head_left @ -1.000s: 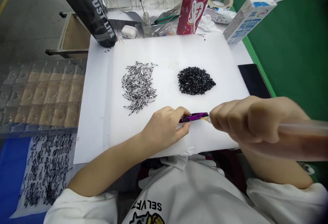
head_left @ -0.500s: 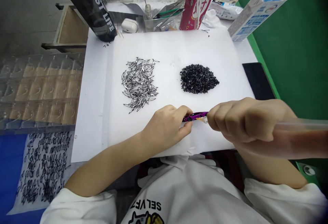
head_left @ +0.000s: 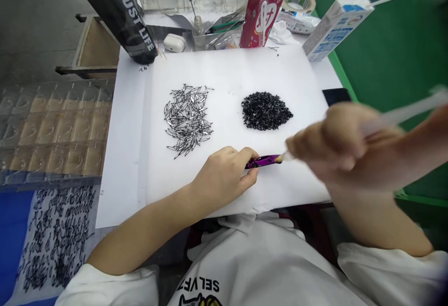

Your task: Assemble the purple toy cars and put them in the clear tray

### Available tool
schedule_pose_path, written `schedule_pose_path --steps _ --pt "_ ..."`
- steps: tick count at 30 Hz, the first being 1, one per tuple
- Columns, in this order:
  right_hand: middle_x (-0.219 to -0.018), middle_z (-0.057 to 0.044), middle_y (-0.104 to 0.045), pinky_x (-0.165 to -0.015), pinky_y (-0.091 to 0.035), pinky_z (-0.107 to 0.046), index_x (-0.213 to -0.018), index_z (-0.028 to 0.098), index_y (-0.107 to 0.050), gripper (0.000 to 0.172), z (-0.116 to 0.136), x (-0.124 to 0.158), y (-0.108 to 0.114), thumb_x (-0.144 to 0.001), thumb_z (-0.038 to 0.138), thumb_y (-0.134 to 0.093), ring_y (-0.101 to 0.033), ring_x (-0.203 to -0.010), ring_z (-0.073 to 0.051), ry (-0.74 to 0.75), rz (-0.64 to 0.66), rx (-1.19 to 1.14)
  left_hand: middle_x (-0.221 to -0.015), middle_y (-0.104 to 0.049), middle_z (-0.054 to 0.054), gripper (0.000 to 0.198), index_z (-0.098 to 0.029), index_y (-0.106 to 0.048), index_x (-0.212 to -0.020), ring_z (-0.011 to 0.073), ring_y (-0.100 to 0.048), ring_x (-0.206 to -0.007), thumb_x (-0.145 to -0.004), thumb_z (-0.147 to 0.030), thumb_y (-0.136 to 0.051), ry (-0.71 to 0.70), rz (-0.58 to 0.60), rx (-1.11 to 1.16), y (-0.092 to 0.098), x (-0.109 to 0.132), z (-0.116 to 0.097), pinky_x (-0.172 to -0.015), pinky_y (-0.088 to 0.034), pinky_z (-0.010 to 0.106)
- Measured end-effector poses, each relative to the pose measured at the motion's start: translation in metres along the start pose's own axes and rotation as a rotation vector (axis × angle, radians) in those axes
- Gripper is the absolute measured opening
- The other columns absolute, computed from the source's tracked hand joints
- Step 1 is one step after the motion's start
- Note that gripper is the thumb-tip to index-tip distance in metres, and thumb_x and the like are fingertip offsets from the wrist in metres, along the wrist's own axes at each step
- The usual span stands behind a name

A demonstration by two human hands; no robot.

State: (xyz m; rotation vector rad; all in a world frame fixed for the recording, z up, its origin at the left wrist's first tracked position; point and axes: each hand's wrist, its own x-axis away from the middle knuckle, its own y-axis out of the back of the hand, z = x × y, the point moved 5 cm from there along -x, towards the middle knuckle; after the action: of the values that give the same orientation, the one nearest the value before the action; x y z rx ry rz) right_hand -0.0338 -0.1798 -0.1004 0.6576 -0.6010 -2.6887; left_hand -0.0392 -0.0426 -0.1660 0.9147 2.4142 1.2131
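Purple toy car (head_left: pixel 266 161) between both hands (head_left: pixel 224 171), within left fingertips (head_left: pixel 252 175).

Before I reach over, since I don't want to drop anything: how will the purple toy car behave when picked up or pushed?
The purple toy car is probably light and stiff: the left hand pinches just one end, and the rest juts out straight. Its dark wheel suggests it could roll if pushed upright.

One view looks from the wearer's head, forward and down over the shirt (head_left: pixel 259 259), near above the left hand (head_left: pixel 224 173), right hand (head_left: pixel 336 142) and white pad (head_left: pixel 224 70), reaching the floor (head_left: pixel 31 26) at upper left.
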Motion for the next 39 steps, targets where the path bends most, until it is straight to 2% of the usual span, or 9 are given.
schedule_pose_path --steps 4,6,8,9,11,14,16,31,39 --pt "-0.057 0.002 -0.035 -0.054 -0.040 -0.024 -0.060 0.020 -0.039 0.043 -0.061 -0.019 0.082 -0.092 0.035 -0.013 -0.045 -0.053 -0.008 -0.252 -0.737 -0.317 -0.074 -0.063 0.001 0.021 -0.017 -0.059 -0.099 0.0164 -0.058 -0.075 -0.080 -0.021 -0.052 -0.016 -0.014 0.003 0.001 0.000 -0.001 -0.068 -0.045 0.028" --pt "-0.066 -0.002 -0.044 -0.061 -0.043 -0.029 -0.066 0.019 -0.040 0.028 -0.090 -0.017 0.104 -0.088 0.022 -0.024 -0.050 -0.060 -0.010 -0.485 -0.826 -0.247 -0.075 -0.063 0.001 0.021 -0.017 -0.059 -0.099 0.0165 -0.058 -0.075 -0.080 -0.022 -0.053 -0.013 -0.016 0.003 0.001 -0.001 0.000 -0.068 -0.045 0.028" --pt "-0.080 -0.006 -0.050 -0.065 -0.044 -0.029 -0.076 0.018 -0.043 0.008 -0.081 -0.008 0.118 -0.078 0.011 -0.043 -0.052 -0.070 -0.012 -0.263 -0.965 0.096 -0.076 -0.064 0.001 0.021 -0.018 -0.059 -0.099 0.0166 -0.058 -0.075 -0.080 -0.022 -0.053 -0.003 -0.011 0.003 0.001 -0.001 0.000 -0.068 -0.045 0.028" --pt "-0.085 -0.008 -0.051 -0.066 -0.043 -0.029 -0.080 0.018 -0.045 0.013 -0.068 -0.001 0.114 -0.074 0.007 -0.048 -0.052 -0.074 -0.013 -0.086 -0.971 0.315 -0.076 -0.064 0.001 0.020 -0.018 -0.059 -0.099 0.0166 -0.058 -0.074 -0.080 -0.022 -0.053 0.002 -0.008 0.004 0.001 -0.001 0.000 -0.067 -0.045 0.028" --pt "-0.086 -0.007 -0.055 -0.063 -0.043 -0.026 -0.085 0.018 -0.051 0.017 -0.046 0.008 0.085 -0.073 0.006 -0.053 -0.053 -0.074 -0.014 0.124 -0.727 0.652 -0.075 -0.064 0.001 0.020 -0.018 -0.059 -0.098 0.0165 -0.058 -0.074 -0.079 -0.022 -0.054 0.007 -0.005 0.006 0.001 -0.001 0.000 -0.066 -0.045 0.028" --pt "-0.075 -0.001 -0.062 -0.056 -0.044 -0.024 -0.083 0.020 -0.059 0.010 -0.048 0.017 0.028 -0.078 0.013 -0.055 -0.057 -0.063 -0.012 0.013 -0.106 0.736 -0.075 -0.063 0.000 0.019 -0.018 -0.060 -0.097 0.0163 -0.058 -0.075 -0.079 -0.022 -0.054 0.001 -0.008 0.009 0.001 -0.001 0.000 -0.067 -0.044 0.027" --pt "-0.072 -0.001 -0.063 -0.055 -0.045 -0.025 -0.083 0.019 -0.061 0.008 -0.053 0.021 0.004 -0.079 0.016 -0.055 -0.058 -0.062 -0.014 -0.032 0.077 0.774 -0.075 -0.063 -0.001 0.019 -0.019 -0.059 -0.097 0.0161 -0.057 -0.075 -0.079 -0.022 -0.054 -0.003 -0.013 0.008 0.001 -0.001 -0.001 -0.067 -0.044 0.027" --pt "-0.073 -0.004 -0.062 -0.052 -0.039 -0.026 -0.081 0.016 -0.060 0.014 -0.069 0.008 -0.014 -0.083 0.017 -0.047 -0.057 -0.067 -0.017 0.100 0.217 1.048 -0.079 -0.065 -0.001 0.019 -0.018 -0.058 -0.098 0.0161 -0.058 -0.076 -0.080 -0.022 -0.053 -0.032 -0.016 0.007 0.001 0.001 -0.001 -0.069 -0.045 0.027" --pt "-0.074 -0.004 -0.063 -0.058 -0.046 -0.027 -0.080 0.018 -0.063 0.011 -0.072 0.017 -0.007 -0.083 0.022 -0.052 -0.058 -0.067 -0.016 -0.052 0.222 0.772 -0.077 -0.064 0.000 0.020 -0.019 -0.058 -0.099 0.0162 -0.058 -0.076 -0.081 -0.024 -0.052 -0.010 0.007 -0.003 0.002 0.000 0.000 -0.069 -0.046 0.027"
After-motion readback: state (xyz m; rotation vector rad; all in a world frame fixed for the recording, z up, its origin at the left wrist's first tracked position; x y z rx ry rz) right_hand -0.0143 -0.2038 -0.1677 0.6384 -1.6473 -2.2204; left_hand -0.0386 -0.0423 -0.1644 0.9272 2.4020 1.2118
